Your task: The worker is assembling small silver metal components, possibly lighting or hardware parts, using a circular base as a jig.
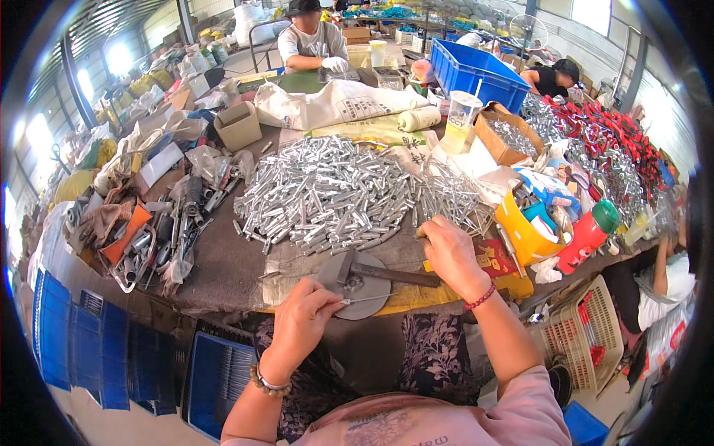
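My left hand [303,318] pinches a thin metal pin [366,299] and holds it over a round grey metal plate [336,282] at the table's near edge. A hammer [387,273] with a dark handle lies across that plate. My right hand [450,253] rests just right of the hammer handle, fingers curled at the near edge of a big heap of short silver metal tubes [327,195]. Whether it holds a tube is hidden by the fingers. A smaller pile of thin pins [454,197] lies right of the heap.
Left of the heap lie old tools and rags [160,223]. A yellow bucket [520,230], a red bottle [587,236] and a cardboard box of parts [509,137] stand at the right. Other people sit at the far side [312,41] and the right [554,78]. Blue crates [82,334] stand below.
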The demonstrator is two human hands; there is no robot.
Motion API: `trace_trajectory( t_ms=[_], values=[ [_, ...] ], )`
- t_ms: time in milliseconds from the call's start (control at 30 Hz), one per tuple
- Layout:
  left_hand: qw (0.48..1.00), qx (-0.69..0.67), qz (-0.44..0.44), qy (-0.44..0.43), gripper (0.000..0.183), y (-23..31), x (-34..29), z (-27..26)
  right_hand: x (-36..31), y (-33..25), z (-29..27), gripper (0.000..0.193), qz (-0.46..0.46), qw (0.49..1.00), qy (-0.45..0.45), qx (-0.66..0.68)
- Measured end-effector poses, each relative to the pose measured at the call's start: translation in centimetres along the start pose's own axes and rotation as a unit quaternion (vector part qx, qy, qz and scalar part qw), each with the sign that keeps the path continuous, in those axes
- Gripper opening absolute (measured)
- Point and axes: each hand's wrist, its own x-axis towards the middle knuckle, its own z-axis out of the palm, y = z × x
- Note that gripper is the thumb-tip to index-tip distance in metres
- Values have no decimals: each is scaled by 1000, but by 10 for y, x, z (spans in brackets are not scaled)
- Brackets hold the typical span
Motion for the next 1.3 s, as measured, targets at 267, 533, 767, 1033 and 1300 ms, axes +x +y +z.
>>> trace_trajectory(
  t_ms=[267, 533, 767, 1033, 1300],
  values=[
    [1000, 0, 8, 2, 18, -1, 0, 0, -1, -1, 0, 21, -23, 998, 42, 28],
    [1000, 14, 1, -10, 15, 2, -4, -2, 0, -75, -10, 26, -36, 983, -39, 176],
    [998, 61, 10, -16, 17, -3, -2, -1, -6, -134, 13, 36, -167, 961, -117, 185],
    [1000, 10, 4, -1, 15, -8, -4, 2, -13, -113, 29, 55, -21, 934, -92, 344],
    [1000, 7, 15, 4, 15, -9, -5, 1, -14, -117, 29, 57, -22, 935, -108, 338]
  ],
)
